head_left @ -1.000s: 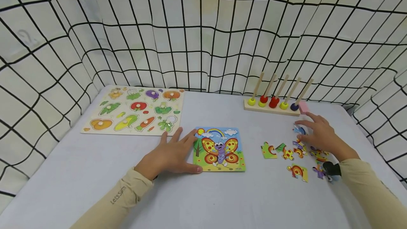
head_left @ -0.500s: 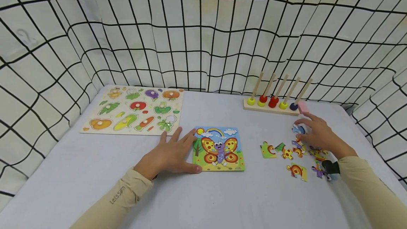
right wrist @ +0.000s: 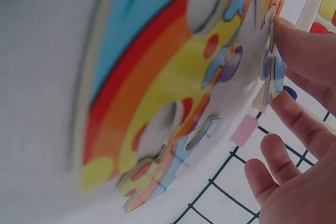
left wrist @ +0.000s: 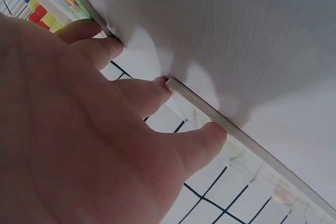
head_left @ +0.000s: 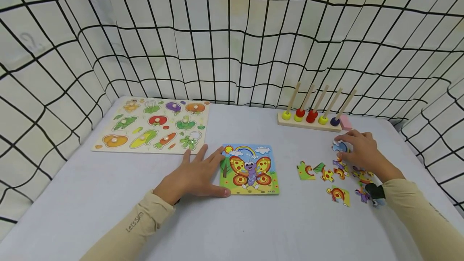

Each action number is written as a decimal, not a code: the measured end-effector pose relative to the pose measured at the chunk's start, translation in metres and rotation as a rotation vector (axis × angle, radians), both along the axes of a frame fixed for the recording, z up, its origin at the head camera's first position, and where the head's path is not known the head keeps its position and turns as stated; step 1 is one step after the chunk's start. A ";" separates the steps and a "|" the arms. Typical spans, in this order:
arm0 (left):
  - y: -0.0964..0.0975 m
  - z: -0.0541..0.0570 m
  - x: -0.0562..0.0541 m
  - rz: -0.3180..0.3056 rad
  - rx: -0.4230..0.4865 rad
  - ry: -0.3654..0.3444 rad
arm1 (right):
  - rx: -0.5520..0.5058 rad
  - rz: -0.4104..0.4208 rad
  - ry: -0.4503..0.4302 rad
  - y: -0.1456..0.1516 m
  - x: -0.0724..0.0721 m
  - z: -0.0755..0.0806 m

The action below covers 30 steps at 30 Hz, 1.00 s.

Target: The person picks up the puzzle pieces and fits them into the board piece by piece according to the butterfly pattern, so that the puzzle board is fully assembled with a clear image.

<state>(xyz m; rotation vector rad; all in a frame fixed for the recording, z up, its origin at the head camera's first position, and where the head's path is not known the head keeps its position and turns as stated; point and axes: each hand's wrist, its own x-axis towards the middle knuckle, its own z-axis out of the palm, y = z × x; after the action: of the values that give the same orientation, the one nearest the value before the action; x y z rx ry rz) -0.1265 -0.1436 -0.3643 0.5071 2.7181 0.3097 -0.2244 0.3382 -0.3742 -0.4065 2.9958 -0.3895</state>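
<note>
My left hand (head_left: 193, 176) lies with fingers spread. Its thumb and index finger touch the left edge of a square butterfly picture puzzle (head_left: 250, 170). In the left wrist view, other fingertips reach the rim of the vegetable peg board (left wrist: 252, 148). At the right, my right hand (head_left: 366, 154) pinches a blue puzzle piece (head_left: 340, 146) between thumb and index finger; the right wrist view shows this piece (right wrist: 273, 74) between the two fingertips, partly overlapped by others. Loose puzzle pieces (head_left: 338, 195) lie below and left of that hand; some sit partly behind the wrist.
A wooden bead rack (head_left: 308, 122) with upright pegs and red, yellow and dark blue beads stands at the back right. Beside it is a pink block (head_left: 346, 122). The vegetable board lies at the back left. Black netting (head_left: 232, 43) over white cloth encloses the table's far sides.
My right hand has shifted slightly, with its fingers drawn closer around the blue puzzle piece, which has moved a little to the left. The left hand and the butterfly puzzle stay in place.
</note>
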 end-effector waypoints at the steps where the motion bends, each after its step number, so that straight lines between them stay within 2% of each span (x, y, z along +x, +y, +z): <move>1: 0.000 0.000 0.000 0.000 -0.002 0.000 | -0.003 0.002 0.001 -0.001 0.000 0.000; 9: 0.000 -0.001 0.001 0.005 0.011 -0.001 | -0.053 0.018 -0.019 -0.004 0.001 0.003; 15: 0.000 0.000 0.001 0.009 0.009 0.000 | -0.073 -0.012 -0.030 -0.009 0.003 0.004; 30: -0.002 0.002 0.002 0.007 0.041 -0.004 | -0.102 0.021 0.053 -0.014 0.007 0.005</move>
<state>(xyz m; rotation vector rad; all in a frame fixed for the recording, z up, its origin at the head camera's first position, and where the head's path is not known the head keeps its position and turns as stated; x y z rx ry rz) -0.1249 -0.1456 -0.3624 0.5077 2.7152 0.3685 -0.2174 0.3237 -0.3695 -0.4642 3.0293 -0.5391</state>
